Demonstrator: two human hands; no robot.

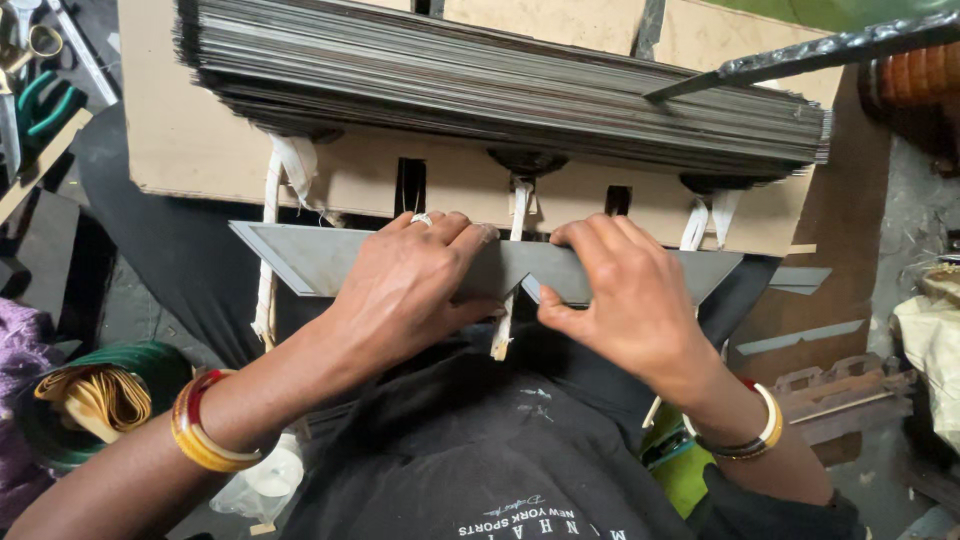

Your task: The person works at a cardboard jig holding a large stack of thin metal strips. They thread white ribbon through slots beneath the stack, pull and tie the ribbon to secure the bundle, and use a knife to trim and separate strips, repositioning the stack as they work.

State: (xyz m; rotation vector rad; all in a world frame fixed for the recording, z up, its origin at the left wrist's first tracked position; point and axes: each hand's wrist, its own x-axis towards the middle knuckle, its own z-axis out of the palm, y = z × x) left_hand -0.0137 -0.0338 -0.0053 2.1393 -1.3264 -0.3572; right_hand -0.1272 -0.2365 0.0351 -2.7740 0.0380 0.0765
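Observation:
Both hands rest on thin grey metal sheets with slanted ends, held flat in front of me. My left hand presses on the sheets near their middle, a ring on one finger. My right hand grips the sheets just to the right, thumb underneath. Above them lies a thick stack of the same dark sheets on a wooden board with slots and white cloth ties.
Loose grey strips lie at the right by a wooden pallet piece. A roll of yellow tape in a green ring sits at the lower left. Pliers and scissors lie at the upper left. A dark rod crosses the top right.

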